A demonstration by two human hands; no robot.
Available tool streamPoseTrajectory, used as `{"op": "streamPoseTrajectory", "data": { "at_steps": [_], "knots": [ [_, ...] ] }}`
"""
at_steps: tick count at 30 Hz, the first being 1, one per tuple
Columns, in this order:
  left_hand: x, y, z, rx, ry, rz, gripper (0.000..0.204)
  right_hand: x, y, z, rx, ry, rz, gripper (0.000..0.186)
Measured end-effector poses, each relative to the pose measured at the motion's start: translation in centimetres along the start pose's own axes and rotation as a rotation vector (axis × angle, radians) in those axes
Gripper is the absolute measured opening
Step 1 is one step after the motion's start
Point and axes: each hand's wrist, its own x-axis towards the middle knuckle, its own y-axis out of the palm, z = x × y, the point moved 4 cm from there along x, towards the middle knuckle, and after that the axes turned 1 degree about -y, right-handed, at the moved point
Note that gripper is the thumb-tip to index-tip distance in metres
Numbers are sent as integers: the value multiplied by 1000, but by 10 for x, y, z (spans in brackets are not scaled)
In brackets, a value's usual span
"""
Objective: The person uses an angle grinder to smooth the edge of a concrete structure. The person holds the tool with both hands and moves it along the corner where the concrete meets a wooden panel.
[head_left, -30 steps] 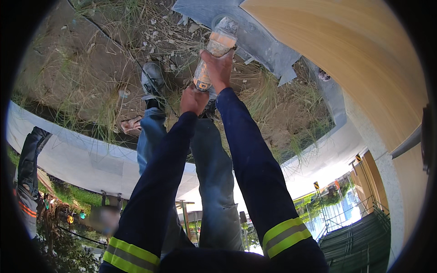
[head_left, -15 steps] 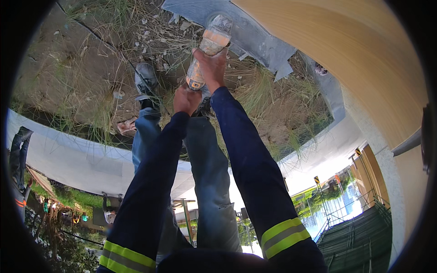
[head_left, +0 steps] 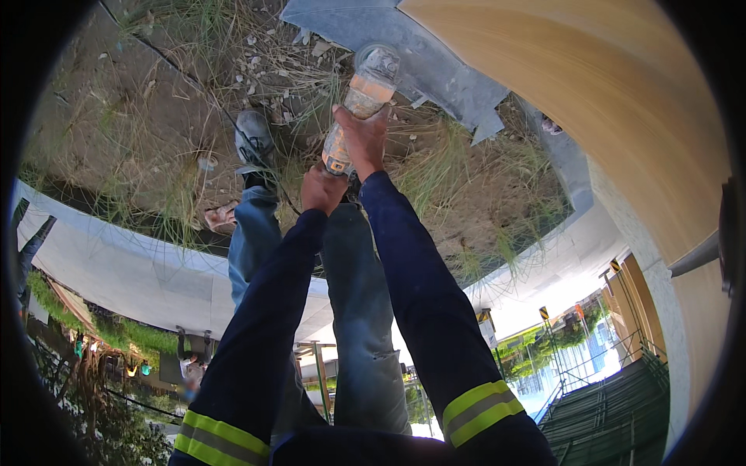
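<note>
A dusty orange angle grinder (head_left: pixel 368 95) slants away from me, its head over the near edge of a grey stone slab (head_left: pixel 447 74). My right hand (head_left: pixel 364 141) is wrapped round the middle of its body. Behind it, my left hand (head_left: pixel 323 189) is closed at the rear end, where the fingers are partly hidden. A round guard or disc shows at the grinder's head, but whether it touches the slab I cannot tell.
Dry soil with grass tufts (head_left: pixel 443 163) and pale stone chips (head_left: pixel 260 66) lies around. A black cable (head_left: pixel 183 74) runs past my left shoe (head_left: pixel 253 138). A curved tan panel (head_left: pixel 590 85) rises on the right. Pale paving (head_left: pixel 140 252) lies behind; another person's legs (head_left: pixel 33 248) stand far left.
The grinder and both hands have come slightly nearer to me, with the same grip. The person at the far left has shifted toward the rim of the view.
</note>
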Motion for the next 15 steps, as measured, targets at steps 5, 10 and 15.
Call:
{"op": "streamPoseTrajectory", "data": {
  "at_steps": [5, 10, 15],
  "knots": [
    [21, -1, -2, -64, 65, -75, 38, 11, 18, 19, -47, -66, 38, 68],
    [11, 0, -21, -75, 46, -70, 38, 11, 3, 29, 17, 31, -32, 68],
    [4, 7, 4, 13, -25, -20, 38, 10, 1, -5, -51, -88, -1, 67]
  ]
}}
